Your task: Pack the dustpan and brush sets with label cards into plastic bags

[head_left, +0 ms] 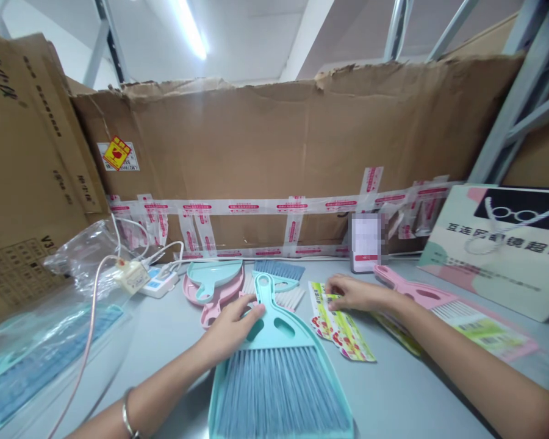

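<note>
A teal hand brush (pixel 281 384) with blue bristles lies face up in a matching teal dustpan (pixel 343 405), right in front of me. My left hand (pixel 233 323) grips the brush at its handle from the left, thumb on top, with the other fingertips partly hidden. Over to the right, my right hand (pixel 354 294) has its fingers bent onto the printed yellow-green label cards (pixel 343 332), pinching at the upper card. Behind the brush lie a small teal dustpan (pixel 219 272), a pink dustpan (pixel 192 291) and a small teal brush (pixel 281 281).
A pink brush-and-dustpan set (pixel 423 296) lies at right, beside a paper bag (pixel 498 250). A phone (pixel 366 241) leans against the large carton (pixel 265 146). At left are a power strip (pixel 160 283), a cable (pixel 91 329) and a bagged teal set (pixel 59 347).
</note>
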Demonstrator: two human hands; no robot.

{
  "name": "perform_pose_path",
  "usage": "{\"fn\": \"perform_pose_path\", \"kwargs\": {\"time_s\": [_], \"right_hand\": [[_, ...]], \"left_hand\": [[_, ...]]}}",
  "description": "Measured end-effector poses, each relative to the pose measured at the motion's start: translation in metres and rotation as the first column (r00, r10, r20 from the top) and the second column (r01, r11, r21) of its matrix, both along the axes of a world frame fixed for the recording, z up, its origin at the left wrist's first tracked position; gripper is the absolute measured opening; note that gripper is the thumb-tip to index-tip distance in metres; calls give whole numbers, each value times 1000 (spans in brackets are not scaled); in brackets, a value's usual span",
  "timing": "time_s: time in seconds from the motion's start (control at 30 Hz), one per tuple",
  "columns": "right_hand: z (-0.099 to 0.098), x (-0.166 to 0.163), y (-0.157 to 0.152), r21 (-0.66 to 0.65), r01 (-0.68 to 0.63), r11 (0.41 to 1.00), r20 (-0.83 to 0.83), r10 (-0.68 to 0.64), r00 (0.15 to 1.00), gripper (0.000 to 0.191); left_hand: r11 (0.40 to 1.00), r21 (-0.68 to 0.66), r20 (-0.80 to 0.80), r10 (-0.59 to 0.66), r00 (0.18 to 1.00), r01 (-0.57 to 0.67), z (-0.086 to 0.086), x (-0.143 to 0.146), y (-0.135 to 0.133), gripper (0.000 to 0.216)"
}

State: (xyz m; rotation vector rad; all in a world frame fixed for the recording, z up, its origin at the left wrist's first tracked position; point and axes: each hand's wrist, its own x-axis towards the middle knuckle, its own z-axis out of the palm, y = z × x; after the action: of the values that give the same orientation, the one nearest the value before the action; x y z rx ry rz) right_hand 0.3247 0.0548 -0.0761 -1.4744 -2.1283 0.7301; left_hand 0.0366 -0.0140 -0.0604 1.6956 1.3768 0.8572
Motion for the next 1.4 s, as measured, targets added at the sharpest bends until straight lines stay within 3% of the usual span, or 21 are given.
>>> {"fn": "perform_pose_path", "kwargs": {"time_s": [0.17, 0.27, 0.33, 0.4, 0.53, 0.57, 0.63, 0.7, 0.83, 1.0, 1.17, 1.23, 1.3, 1.4], "right_hand": [[15, -7, 2, 31, 99, 995, -157, -93, 983, 22], [30, -12, -2, 25, 186, 982, -337, -167, 926, 27], [40, -16, -7, -21, 217, 976, -545, -193, 816, 31], [50, -22, -15, -86, 208, 974, -722, -205, 661, 35], [64, -46, -43, -236, 34, 971, -885, -229, 406, 37], [64, -54, -51, -246, -29, 969, -897, -216, 385, 34], [59, -73, -64, -215, -129, 968, -887, -138, 440, 30], [46, -90, -73, -142, -142, 980, -844, -45, 534, 32], [15, -109, -73, 87, 63, 994, -723, 20, 691, 30], [2, -107, -65, 203, 162, 966, -656, 12, 754, 23], [5, -105, -62, 204, 218, 954, -615, -48, 787, 23], [5, -105, -62, 202, 276, 940, -612, -99, 785, 22], [6, -107, -63, 234, 415, 879, -669, -164, 725, 31], [10, -108, -64, 171, 603, 779, -829, -217, 516, 59]], "left_hand": [[989, -146, 63, 34, 997, -25, 7, -4, 3, 51], [940, -324, 223, -33, 974, 106, 13, -8, 2, 55], [871, -436, 353, -67, 933, 228, 16, -9, 1, 49], [815, -504, 471, -19, 882, 287, 15, -9, 1, 38], [802, -535, 620, 160, 768, 265, 10, -3, 0, 25], [813, -522, 652, 187, 735, 257, 10, -1, -1, 24], [840, -488, 718, 230, 657, 239, 9, 3, -1, 25], [856, -473, 765, 281, 579, 210, 10, 7, -2, 27], [871, -468, 795, 341, 502, 150, 9, 14, -5, 33], [903, -419, 792, 310, 526, 99, 9, 19, -13, 39], [948, -302, 754, 175, 633, 97, 10, 20, -18, 48], [959, -275, 730, 158, 665, 73, 9, 20, -17, 54], [965, -260, 720, 180, 671, 20, 7, 19, -16, 57], [971, -236, 720, 201, 664, -39, 8, 16, -15, 55]]}}
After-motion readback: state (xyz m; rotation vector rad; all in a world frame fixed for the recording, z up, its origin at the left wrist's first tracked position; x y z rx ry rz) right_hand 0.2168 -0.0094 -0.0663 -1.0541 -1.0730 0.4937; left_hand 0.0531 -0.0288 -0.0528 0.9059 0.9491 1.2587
